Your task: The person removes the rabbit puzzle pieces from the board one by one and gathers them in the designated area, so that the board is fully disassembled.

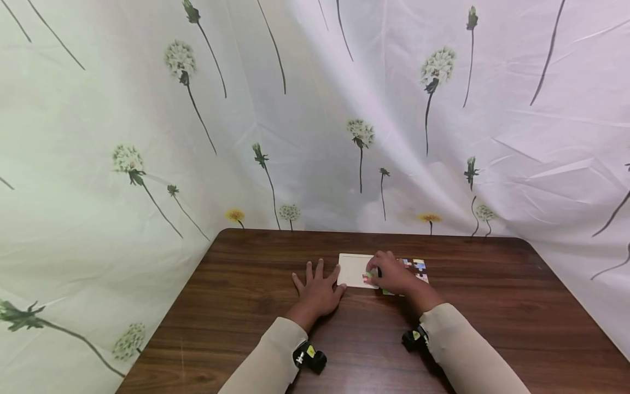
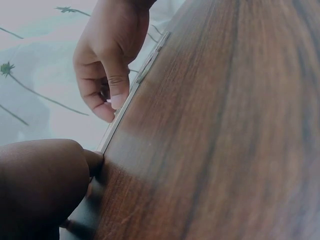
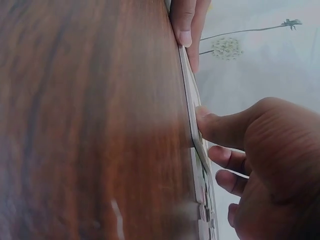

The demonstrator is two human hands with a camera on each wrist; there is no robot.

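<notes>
A pale, shallow puzzle tray lies flat on the brown wooden table. My left hand rests on the table with its fingers spread, its thumb and index finger touching the tray's left edge. Over the tray's right end, my right hand pinches a small colourful jigsaw piece low against the tray floor; the fingers partly cover it. Right beside the tray lie several more jigsaw pieces, partly hidden by my right hand and wrist. In the right wrist view the thumb is down at the tray's edge.
The dark wood-grain table reaches back to a white curtain printed with dandelions. Each wrist wears a small black camera, one of them by the left sleeve.
</notes>
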